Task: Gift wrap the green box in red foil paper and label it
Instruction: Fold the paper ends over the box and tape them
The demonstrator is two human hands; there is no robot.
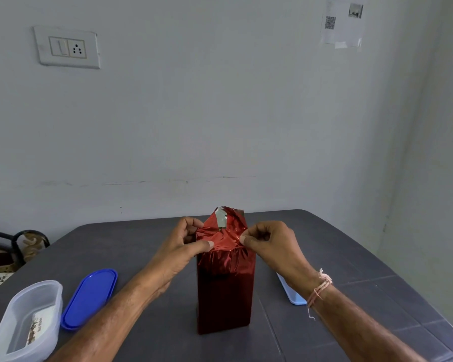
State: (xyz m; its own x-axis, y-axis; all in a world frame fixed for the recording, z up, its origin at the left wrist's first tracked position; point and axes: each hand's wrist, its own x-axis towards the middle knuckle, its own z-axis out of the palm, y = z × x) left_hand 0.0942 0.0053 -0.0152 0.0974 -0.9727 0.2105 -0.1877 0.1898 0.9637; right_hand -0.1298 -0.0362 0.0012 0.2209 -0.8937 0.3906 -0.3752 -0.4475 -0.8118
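Red foil paper (224, 283) shining glossy and metallic, lying fairly smooth down sides, crinkling at top. Silver reverse (221, 218) showing at top fold. Surface (141, 244) looking dark grey, matt. Tub (47, 296) at front-left corner appearing cloudy translucent plastic. Blue lid (89, 299) beside it gleaming as smooth plastic. Pale blue plastic piece (290, 291) lying toward right edge. Thread band (321, 286) on right wrist looking fibrous, fraying.

Bare worktop (351, 257) far and right, clutter near left

The foil-wrapped box (224, 291) stands upright mid-worktop, the left hand (183, 246) and right hand (267, 244) pinching its top, so the forearms bar both near approaches. A clear plastic container (26, 320) and a blue lid (89, 299) just beside it fill the near-left corner. A pale blue flat piece (290, 291) lies near the box's right side.
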